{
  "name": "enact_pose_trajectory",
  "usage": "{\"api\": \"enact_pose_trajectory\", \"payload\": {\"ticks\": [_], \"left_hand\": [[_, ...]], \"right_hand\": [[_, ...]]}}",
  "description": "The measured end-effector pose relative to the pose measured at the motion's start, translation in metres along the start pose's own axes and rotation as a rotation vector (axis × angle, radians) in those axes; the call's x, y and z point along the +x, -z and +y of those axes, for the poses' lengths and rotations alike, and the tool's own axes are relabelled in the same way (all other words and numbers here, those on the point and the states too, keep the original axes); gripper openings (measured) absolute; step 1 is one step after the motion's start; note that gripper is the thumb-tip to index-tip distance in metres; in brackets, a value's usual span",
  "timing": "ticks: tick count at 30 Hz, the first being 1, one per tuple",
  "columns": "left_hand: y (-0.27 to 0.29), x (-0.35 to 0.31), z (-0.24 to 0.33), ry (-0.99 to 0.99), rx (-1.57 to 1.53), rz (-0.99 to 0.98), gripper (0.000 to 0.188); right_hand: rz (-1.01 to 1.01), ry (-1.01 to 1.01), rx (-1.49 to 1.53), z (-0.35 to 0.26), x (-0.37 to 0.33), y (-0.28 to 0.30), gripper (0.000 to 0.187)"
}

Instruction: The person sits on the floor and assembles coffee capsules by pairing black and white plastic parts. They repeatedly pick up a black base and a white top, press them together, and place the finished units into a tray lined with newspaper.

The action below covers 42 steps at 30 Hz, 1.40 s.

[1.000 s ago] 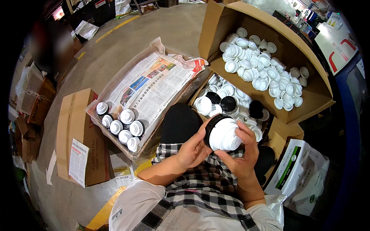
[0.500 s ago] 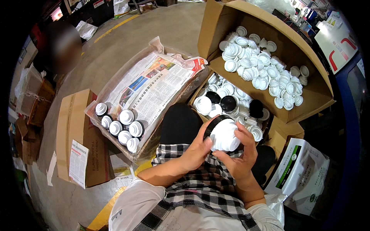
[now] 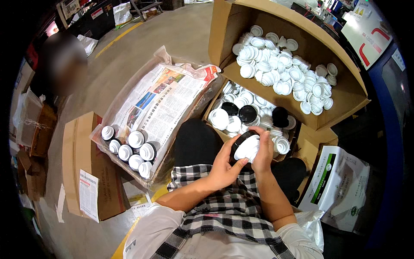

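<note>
In front of my lap I hold a white stepped plastic cap (image 3: 247, 149) with a black round lid (image 3: 239, 140) against its far left side. My left hand (image 3: 224, 167) closes round the left edge, its thumb on the white plastic. The fingers of my right hand (image 3: 263, 156) curl over the right side. Just beyond my hands, an open box of white plastic caps (image 3: 219, 119) has several black lids (image 3: 248, 114) lying on top. To the left, several white caps with black rims (image 3: 136, 139) stand on newspaper (image 3: 168, 103) in a plastic-lined box.
A large tilted cardboard box (image 3: 351, 101) at the upper right holds a heap of white caps (image 3: 282, 69). A closed brown carton (image 3: 79, 162) stands at the left. At the lower right lies a white printed bag (image 3: 340, 185). A blurred person (image 3: 62, 64) is at the far left.
Both hands still grip the cap and lid; my right fingers have closed in, flatter along the right side. The whole view has shifted slightly.
</note>
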<state>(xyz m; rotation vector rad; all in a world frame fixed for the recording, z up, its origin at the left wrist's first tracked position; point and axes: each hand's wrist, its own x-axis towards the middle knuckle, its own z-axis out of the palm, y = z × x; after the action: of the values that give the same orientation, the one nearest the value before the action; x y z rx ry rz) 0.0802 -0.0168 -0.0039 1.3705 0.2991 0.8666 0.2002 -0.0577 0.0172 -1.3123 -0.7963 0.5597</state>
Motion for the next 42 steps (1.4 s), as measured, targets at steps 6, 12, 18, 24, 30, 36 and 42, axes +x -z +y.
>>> {"api": "enact_pose_trajectory", "payload": {"ticks": [6, 12, 18, 24, 30, 36, 42], "left_hand": [[0.003, -0.005, -0.025, -0.013, 0.159, 0.011, 0.056], [0.023, -0.012, -0.031, -0.066, 0.375, 0.028, 0.053], [0.083, -0.007, -0.024, -0.075, 0.482, 0.208, 0.059], [0.28, -0.029, -0.028, 0.134, 0.519, 0.675, 0.049], [0.328, -0.038, -0.074, 0.5, 0.827, 0.364, 0.043], [0.348, -0.018, -0.085, 0.699, 0.652, 0.05, 0.034], [0.33, -0.01, -0.079, 0.609, 0.64, -0.077, 0.035]], "right_hand": [[0.041, -0.006, -0.008, 0.037, 0.001, 0.007, 0.042], [0.007, -0.093, 0.05, 0.065, -0.003, -0.001, 0.039], [-0.16, -0.277, 0.194, 0.069, -0.007, -0.005, 0.052], [-0.006, -0.474, 0.108, 0.08, -0.011, 0.026, 0.051], [-0.122, -0.547, 0.152, 0.098, -0.026, 0.018, 0.048], [-0.14, -0.556, 0.074, 0.093, -0.019, 0.035, 0.048], [-0.097, -0.614, -0.005, 0.114, 0.0, 0.071, 0.035]]}}
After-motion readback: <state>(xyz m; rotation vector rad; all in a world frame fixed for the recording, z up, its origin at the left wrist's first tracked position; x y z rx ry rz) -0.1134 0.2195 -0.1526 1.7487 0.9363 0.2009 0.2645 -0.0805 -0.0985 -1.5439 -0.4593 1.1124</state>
